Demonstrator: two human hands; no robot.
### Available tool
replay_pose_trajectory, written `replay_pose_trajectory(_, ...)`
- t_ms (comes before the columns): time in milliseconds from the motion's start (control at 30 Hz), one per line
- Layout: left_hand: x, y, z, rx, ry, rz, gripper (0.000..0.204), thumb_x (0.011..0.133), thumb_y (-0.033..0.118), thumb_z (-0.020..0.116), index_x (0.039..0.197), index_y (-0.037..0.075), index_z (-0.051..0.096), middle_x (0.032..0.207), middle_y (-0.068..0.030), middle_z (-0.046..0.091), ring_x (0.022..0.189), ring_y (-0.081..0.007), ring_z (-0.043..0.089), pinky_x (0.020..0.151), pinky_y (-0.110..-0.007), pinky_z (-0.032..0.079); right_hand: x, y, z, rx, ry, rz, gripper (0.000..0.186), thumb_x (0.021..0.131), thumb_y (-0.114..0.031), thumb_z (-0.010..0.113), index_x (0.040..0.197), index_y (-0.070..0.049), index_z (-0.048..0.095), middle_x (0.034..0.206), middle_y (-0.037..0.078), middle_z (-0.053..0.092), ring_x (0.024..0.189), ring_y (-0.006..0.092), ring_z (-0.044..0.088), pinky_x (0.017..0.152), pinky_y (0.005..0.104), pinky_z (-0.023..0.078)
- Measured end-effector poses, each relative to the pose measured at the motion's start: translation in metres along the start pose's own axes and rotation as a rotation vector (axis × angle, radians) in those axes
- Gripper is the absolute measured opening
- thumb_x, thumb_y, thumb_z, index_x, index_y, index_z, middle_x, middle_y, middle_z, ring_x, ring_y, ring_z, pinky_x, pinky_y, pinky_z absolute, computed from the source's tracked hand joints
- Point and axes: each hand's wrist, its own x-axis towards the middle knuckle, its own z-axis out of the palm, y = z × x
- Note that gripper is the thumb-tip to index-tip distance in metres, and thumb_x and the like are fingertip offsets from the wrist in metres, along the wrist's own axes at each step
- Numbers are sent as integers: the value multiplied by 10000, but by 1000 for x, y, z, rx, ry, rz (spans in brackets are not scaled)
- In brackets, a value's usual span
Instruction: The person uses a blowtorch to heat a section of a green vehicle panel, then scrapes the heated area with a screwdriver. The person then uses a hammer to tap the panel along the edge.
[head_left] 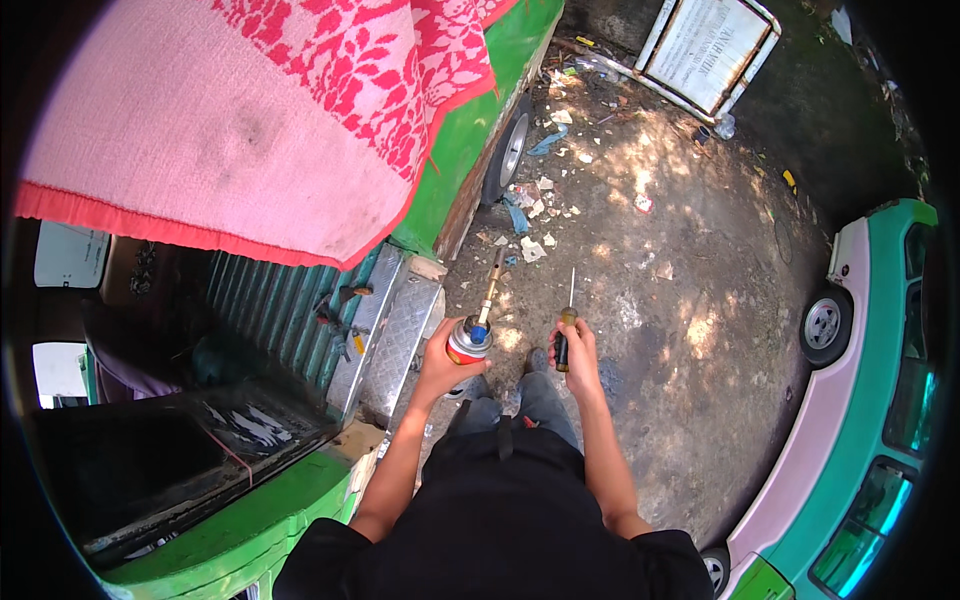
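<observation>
My left hand (440, 368) is wrapped round the can of a gas blow torch (468, 340). Its brass burner tube points up and away from me, over the ground; whether a flame burns at its tip I cannot tell. In my right hand (580, 365) is a screwdriver (568, 318) with a dark and yellowish handle, gripped closed, its thin metal shaft pointing away from me. The two tools are held apart at about the same height, in front of my body.
On the left stands a green vehicle (460, 130) with an open doorway, a metal step (400, 330) and a pink towel (220, 130) draped over it. A green and pink van (800, 450) is parked at right. Paint flakes (532, 248) litter the ground. A framed signboard (705, 52) lies far off.
</observation>
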Motion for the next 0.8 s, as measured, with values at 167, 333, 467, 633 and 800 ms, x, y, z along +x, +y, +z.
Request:
replay_pose_trajectory(167,-37,-12,-26,85,36,9,686,615,128,936,1210,1,619,1086,-83,635,1020,-213,649,934,-338,501,-34,19,11,-30,-16,65,139,990,-188,558,1046,-67,517,834,63,591,534,122,534,400,280,392)
replay_pose_trajectory(333,-71,-12,-38,52,99,-24,757,626,119,935,1281,12,572,1148,-86,650,1083,-197,642,984,-340,494,-54,39,19,-95,-102,72,151,987,-197,564,1053,-71,512,829,54,596,512,114,520,394,264,372)
replay_pose_trajectory(467,-104,-16,-48,-26,157,-86,858,655,93,937,1373,26,472,1147,-67,647,1075,-150,630,977,-328,499,-72,58,40,-137,-209,54,167,982,-210,577,1053,-73,512,820,51,597,500,110,516,387,261,364)
replay_pose_trajectory(633,-138,-22,-68,-109,337,-129,858,681,58,920,1400,56,450,1175,-75,652,1066,-159,645,973,-329,516,-78,85,71,-195,-322,59,180,983,-228,582,1055,-76,518,813,50,600,472,110,502,383,263,357)
replay_pose_trajectory(800,-148,-40,-119,-195,481,-130,848,669,22,914,1384,35,459,1177,-69,634,1070,-171,641,971,-329,517,-88,107,127,-227,-359,66,169,983,-223,583,1053,-84,519,805,42,599,462,108,500,376,262,349)
